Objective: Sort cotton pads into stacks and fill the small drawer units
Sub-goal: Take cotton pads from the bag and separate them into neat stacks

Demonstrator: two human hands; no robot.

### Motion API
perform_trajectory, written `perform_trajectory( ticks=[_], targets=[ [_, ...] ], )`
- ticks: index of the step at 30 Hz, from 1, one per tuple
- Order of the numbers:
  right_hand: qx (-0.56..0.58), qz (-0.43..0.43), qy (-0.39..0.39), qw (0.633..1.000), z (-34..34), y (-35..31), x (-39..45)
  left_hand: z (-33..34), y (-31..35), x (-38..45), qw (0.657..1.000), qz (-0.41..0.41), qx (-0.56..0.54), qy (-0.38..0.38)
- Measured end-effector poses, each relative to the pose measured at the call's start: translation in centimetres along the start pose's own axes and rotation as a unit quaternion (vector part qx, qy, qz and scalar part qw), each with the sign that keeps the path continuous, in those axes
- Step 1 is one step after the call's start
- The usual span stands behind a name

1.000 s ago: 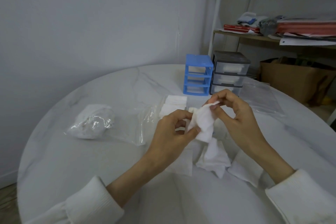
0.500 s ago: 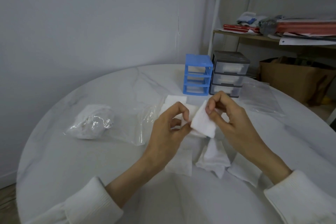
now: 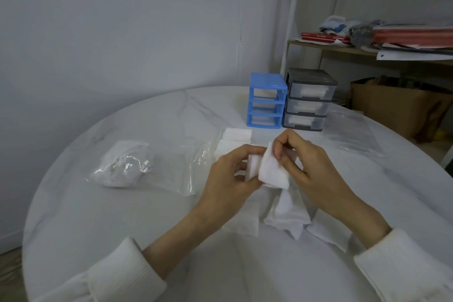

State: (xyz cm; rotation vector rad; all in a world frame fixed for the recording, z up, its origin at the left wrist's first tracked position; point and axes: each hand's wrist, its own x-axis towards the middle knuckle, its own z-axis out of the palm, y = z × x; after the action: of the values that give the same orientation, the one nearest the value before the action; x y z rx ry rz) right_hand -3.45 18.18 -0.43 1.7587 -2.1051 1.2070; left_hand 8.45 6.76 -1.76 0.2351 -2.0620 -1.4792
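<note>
Above the middle of the round white table (image 3: 103,216), both my hands hold a square white cotton pad (image 3: 270,170). My right hand (image 3: 306,167) pinches its top corner, and my left hand (image 3: 230,174) grips its lower left side along with a thin stack of pads (image 3: 252,167). Loose pads (image 3: 286,213) lie on the table under my hands. A neat stack of pads (image 3: 236,135) sits just beyond them. A blue drawer unit (image 3: 267,100) and a grey drawer unit (image 3: 308,102) with pads in its clear drawers stand at the back.
A clear plastic bag (image 3: 127,164) with crumpled white pads lies at the left. A flat clear bag (image 3: 350,132) lies at the right near the table edge. Behind the table are a cluttered shelf (image 3: 367,49) and a cardboard box (image 3: 397,105).
The pad was crumpled between my fingers; now it is spread flat and held against the stack in my left hand. Both hands have dropped slightly.
</note>
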Motion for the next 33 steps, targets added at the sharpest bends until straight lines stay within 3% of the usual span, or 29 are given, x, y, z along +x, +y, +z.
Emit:
perform_trajectory(
  ticks=[10, 26, 33],
  targets=[
    [-0.009, 0.025, -0.021, 0.999, -0.05, -0.53, 0.12, 0.18, 0.27, -0.21, 1.000, 0.006, -0.001, -0.014],
    [-0.005, 0.030, 0.008, 1.000, 0.05, -0.72, 0.10, 0.23, 0.06, -0.34, 0.999, -0.006, 0.022, -0.046],
    [-0.006, 0.026, 0.020, 0.999, 0.13, -0.86, 0.14, 0.25, 0.19, -0.15, 1.000, -0.001, -0.014, -0.022]
  ],
)
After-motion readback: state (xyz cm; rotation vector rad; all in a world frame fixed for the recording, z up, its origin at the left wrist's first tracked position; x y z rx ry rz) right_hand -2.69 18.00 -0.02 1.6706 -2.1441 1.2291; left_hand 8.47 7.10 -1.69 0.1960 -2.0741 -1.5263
